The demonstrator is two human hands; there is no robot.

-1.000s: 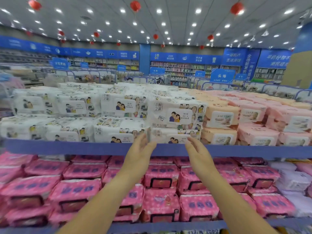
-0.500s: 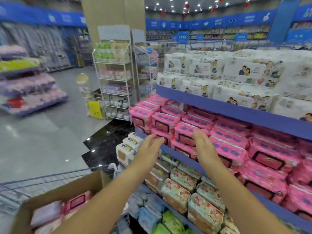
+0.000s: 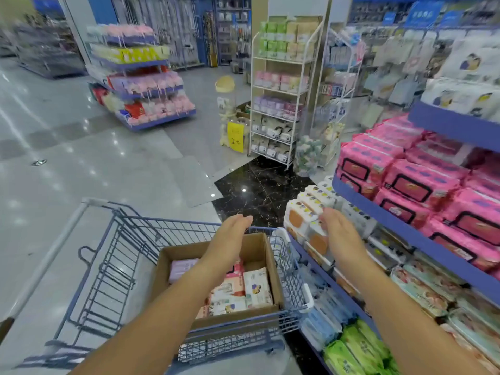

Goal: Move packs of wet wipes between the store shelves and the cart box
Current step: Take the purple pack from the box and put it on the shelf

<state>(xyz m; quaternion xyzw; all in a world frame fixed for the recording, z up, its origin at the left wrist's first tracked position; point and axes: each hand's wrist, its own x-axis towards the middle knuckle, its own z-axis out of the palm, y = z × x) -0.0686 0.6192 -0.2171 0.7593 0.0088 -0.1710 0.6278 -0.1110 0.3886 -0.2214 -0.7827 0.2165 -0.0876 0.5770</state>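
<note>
From the head view, both hands are empty, fingers straight, palms facing each other. The left hand point(image 3: 232, 234) hovers over the far wall of the cardboard box point(image 3: 162, 269) in the blue wire cart point(image 3: 130, 239). The right hand point(image 3: 338, 236) is level with the orange-lidded packs point(image 3: 297, 217) on the low shelf; I cannot tell if it touches them.

A few packs of wet wipes point(image 3: 257, 288) lie flat in the box, and pink packs point(image 3: 422, 182) fill the blue shelf point(image 3: 378, 215). They look soft, light and slick in their film, so I'd squeeze one across its short sides.

The cart's rim sits just beside the shelf edge, leaving a tight gap. A white wire rack point(image 3: 281, 104) stands well apart.
</note>
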